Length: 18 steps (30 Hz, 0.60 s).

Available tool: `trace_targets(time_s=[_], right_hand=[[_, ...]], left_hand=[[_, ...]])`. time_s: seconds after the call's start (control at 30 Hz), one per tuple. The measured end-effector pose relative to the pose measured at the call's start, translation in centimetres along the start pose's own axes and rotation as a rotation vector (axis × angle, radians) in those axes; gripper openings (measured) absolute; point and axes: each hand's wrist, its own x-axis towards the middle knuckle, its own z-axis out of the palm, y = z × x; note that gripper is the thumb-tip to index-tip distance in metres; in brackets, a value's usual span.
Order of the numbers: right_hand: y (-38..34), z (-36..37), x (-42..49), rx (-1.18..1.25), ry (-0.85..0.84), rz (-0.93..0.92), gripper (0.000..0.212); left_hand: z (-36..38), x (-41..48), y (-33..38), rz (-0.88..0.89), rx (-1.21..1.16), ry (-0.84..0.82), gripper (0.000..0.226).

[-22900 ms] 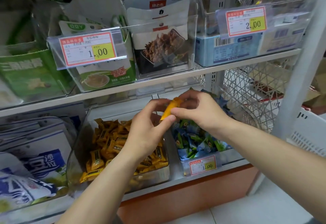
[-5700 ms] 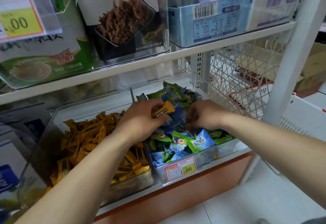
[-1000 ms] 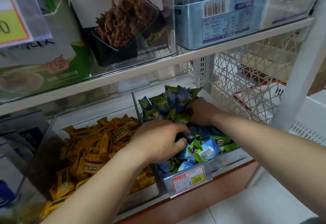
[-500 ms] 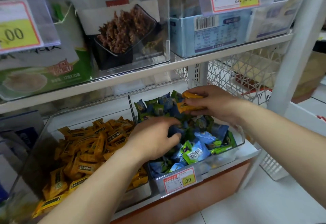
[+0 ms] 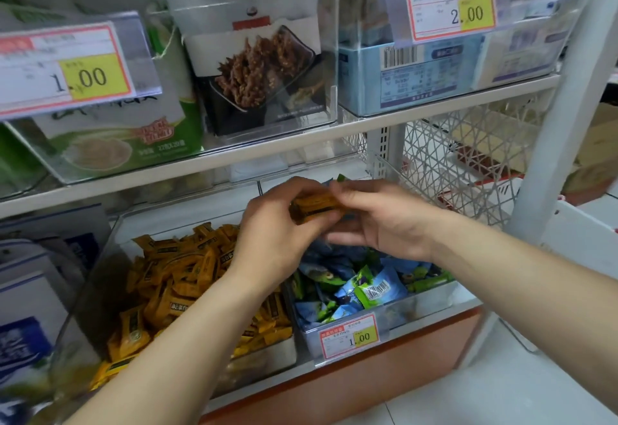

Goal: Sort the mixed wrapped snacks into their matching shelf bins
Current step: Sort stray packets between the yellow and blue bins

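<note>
The left hand and right hand together pinch a few orange wrapped snacks above the blue-green snack bin, probably strays bound for the orange snack bin at eight o'clock.

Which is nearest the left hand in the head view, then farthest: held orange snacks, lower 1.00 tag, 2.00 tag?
1. Held orange snacks: in the left hand grip, centre.
2. Lower 1.00 tag: low, to its right.
3. 2.00 tag: top right, up on the shelf above.
</note>
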Motion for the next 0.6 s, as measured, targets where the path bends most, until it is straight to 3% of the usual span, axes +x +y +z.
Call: trace_targets(time_s=[0.1, 0.3, 0.43, 0.5, 0.6], right_hand=[[-0.1, 0.6, 0.4, -0.060, -0.041, 0.072, 0.045], [0.1, -2.0, 2.2, -0.550, 0.354, -0.113, 0.015], [0.5, -5.8, 2.9, -0.990, 0.461, -0.179, 0.007], [0.8, -7.5, 3.2, -1.108, 0.492, -0.161, 0.013], [0.9, -8.6, 3.4, -1.215, 0.432, -0.098, 0.009]], left_hand=[[-1.7, -0.2, -0.8, -0.095, -0.024, -0.001, 0.027], [-7.2, -1.2, -4.8, -0.244, 0.198, 0.067, 0.027], [-8.7, -1.7, -7.0, -0.401, 0.436, -0.057, 0.047], [-8.3, -1.9, -7.0, -0.392, 0.472, -0.085, 0.055], [-6.4, -2.0, -5.0, -0.281, 0.301, -0.121, 0.049]])
